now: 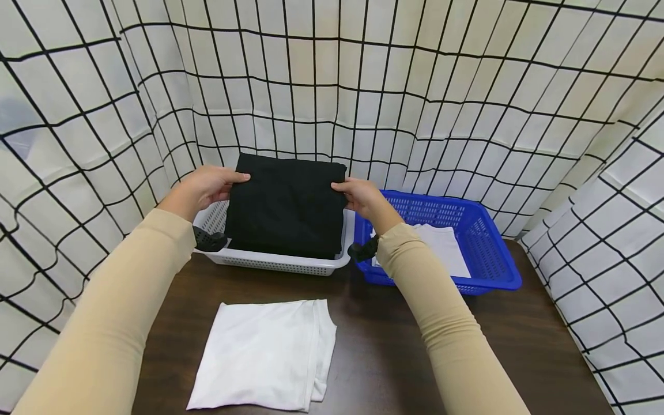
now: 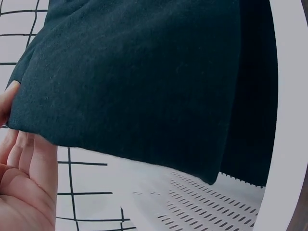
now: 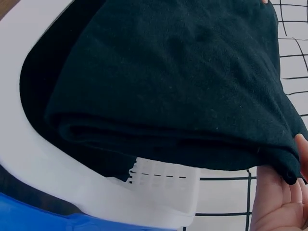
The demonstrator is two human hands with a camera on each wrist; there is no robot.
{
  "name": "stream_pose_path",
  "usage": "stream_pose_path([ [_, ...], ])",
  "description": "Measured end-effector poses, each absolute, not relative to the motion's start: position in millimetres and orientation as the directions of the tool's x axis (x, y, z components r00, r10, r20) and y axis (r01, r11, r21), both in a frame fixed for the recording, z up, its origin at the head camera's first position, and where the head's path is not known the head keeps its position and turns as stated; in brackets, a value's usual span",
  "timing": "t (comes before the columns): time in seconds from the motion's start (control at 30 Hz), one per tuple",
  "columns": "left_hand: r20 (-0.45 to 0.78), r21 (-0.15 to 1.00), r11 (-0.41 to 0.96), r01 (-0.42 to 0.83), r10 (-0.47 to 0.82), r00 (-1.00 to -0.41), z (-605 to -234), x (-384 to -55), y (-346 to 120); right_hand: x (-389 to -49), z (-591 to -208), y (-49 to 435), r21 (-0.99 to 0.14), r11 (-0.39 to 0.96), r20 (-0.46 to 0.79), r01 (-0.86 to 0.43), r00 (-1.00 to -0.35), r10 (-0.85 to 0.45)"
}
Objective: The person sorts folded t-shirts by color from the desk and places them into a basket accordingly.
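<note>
Black cloth, folded into a thick rectangle, spans the gap between your two hands, tilted, with its far edge raised and its near part within the rim of the white basket. Your left hand pinches it near the far left corner, thumb on top and fingers beneath; your right hand grips the opposite side near the far right corner in the same way. More black fabric lies below it in that basket. Just beside your right forearm sits a blue basket with white fabric inside. Nearer you, a folded white cloth lies flat on the surface.
</note>
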State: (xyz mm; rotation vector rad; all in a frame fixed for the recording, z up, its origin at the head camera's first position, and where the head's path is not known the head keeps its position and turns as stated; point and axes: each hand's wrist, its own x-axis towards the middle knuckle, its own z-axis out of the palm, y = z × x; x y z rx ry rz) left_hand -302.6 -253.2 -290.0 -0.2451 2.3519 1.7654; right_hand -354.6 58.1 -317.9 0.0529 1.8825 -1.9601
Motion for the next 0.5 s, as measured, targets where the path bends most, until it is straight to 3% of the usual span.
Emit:
stream_pose_path([
  [0.5,-0.216,0.894,0.394,-0.214,-0.040,-0.976,-326.6,-307.9,-251.7,-352.1,-346.6,50.8,-0.947,0.030,-0.317,0.319,-0.918,-0.236],
])
